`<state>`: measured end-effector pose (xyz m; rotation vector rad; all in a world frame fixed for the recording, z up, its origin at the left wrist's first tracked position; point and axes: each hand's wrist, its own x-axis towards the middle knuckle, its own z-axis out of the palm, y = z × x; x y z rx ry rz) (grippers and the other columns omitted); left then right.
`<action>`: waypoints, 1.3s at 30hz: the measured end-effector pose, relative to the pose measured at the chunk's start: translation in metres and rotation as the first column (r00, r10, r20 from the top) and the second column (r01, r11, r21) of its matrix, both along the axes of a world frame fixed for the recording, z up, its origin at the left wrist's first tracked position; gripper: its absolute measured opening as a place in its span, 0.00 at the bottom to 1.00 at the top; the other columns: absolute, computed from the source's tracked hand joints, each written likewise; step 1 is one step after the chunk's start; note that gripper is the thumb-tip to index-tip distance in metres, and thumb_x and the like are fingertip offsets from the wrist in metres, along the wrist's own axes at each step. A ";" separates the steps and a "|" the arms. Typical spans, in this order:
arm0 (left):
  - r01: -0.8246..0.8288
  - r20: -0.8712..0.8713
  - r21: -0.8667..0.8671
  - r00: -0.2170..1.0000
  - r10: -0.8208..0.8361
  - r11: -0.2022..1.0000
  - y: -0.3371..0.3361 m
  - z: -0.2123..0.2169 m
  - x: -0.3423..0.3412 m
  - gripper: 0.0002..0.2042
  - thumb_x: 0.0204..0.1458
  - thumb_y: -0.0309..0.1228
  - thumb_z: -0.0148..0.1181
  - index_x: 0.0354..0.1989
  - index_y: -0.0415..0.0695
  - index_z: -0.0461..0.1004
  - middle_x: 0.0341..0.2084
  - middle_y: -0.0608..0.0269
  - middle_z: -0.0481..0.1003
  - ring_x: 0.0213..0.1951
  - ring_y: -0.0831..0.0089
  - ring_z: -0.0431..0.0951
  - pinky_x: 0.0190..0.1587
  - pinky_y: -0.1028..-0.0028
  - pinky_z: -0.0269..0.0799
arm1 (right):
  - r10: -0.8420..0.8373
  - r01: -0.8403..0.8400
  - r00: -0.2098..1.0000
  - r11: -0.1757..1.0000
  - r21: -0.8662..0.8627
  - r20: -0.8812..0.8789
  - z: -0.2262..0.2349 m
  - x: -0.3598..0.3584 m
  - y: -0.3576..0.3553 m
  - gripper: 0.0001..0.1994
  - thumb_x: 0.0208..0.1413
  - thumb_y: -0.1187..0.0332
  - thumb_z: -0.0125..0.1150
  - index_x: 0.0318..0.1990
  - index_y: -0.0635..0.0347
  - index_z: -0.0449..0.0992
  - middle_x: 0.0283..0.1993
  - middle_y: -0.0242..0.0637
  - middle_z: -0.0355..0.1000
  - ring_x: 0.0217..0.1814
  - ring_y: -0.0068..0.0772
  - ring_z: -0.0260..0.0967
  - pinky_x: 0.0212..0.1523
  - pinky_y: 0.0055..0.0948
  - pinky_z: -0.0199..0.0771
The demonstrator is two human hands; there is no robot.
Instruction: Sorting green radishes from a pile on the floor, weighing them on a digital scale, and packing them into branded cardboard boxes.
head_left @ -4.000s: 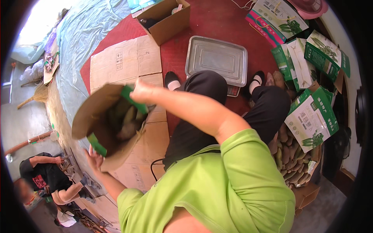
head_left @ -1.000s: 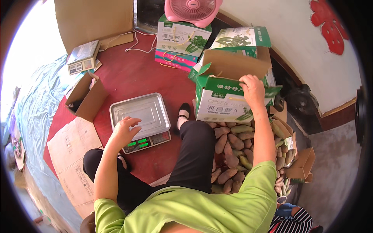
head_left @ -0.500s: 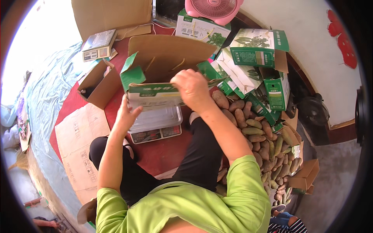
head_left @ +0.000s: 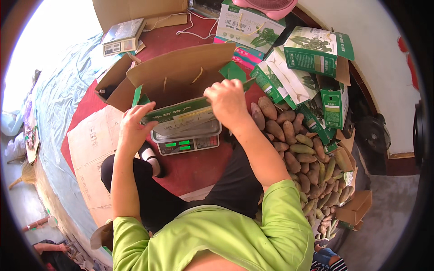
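Observation:
An open brown cardboard box (head_left: 181, 74) with green flaps stands on a grey electronic scale (head_left: 187, 142) in front of me. My left hand (head_left: 133, 128) grips the box's near-left rim. At the near-right rim, my right hand (head_left: 226, 104) holds the edge. The scale's green display faces me below the box. I sit on the red floor in a green shirt with black trousers.
A heap of brown sweet potatoes (head_left: 300, 153) lies to my right. Green-and-white cartons (head_left: 312, 61) are stacked behind it. A second scale (head_left: 122, 36) sits at the back left, flat cardboard sheets (head_left: 92, 149) on the left, a pink fan (head_left: 266, 7) at the top.
Four seconds ago I held another box on the left. I then turned right, took a carton from the stack with my right hand, and brought it onto the scale, where both hands now hold it.

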<state>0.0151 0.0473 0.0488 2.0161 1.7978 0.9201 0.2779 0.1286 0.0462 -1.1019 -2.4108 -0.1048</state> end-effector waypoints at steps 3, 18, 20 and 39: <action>-0.017 -0.023 -0.090 1.000 0.015 0.996 0.001 -0.007 -0.001 0.15 0.40 0.22 0.62 0.39 0.44 0.76 0.32 0.58 0.74 0.38 0.61 0.76 0.39 0.70 0.69 | -0.033 0.033 0.998 0.999 -0.004 -0.050 0.000 0.000 -0.001 0.05 0.45 0.72 0.51 0.23 0.51 0.74 0.24 0.30 0.68 0.32 0.34 0.66 0.40 0.35 0.59; -0.124 -0.129 0.140 0.981 0.143 0.982 -0.007 0.014 -0.026 0.06 0.44 0.22 0.59 0.32 0.42 0.76 0.27 0.61 0.73 0.31 0.61 0.74 0.36 0.72 0.68 | 0.076 -0.103 0.970 0.989 -0.107 -0.232 -0.012 -0.018 -0.017 0.05 0.44 0.72 0.57 0.30 0.49 0.76 0.28 0.25 0.70 0.34 0.32 0.66 0.34 0.33 0.60; -0.153 -0.094 -0.045 0.984 0.149 0.987 -0.006 0.012 -0.033 0.06 0.45 0.22 0.59 0.32 0.39 0.75 0.27 0.60 0.73 0.31 0.65 0.75 0.36 0.74 0.67 | 0.106 -0.127 0.977 0.986 -0.104 -0.187 -0.014 -0.022 -0.018 0.05 0.45 0.71 0.56 0.30 0.50 0.77 0.28 0.27 0.70 0.35 0.32 0.66 0.35 0.33 0.62; -0.100 0.160 -0.048 0.981 0.106 0.994 -0.008 -0.002 -0.046 0.09 0.50 0.20 0.57 0.40 0.38 0.76 0.33 0.68 0.75 0.37 0.80 0.71 0.45 0.80 0.66 | -0.413 0.220 0.788 0.882 -0.417 -0.457 -0.019 0.165 -0.039 0.07 0.53 0.72 0.57 0.37 0.63 0.77 0.36 0.35 0.76 0.37 0.23 0.72 0.40 0.21 0.70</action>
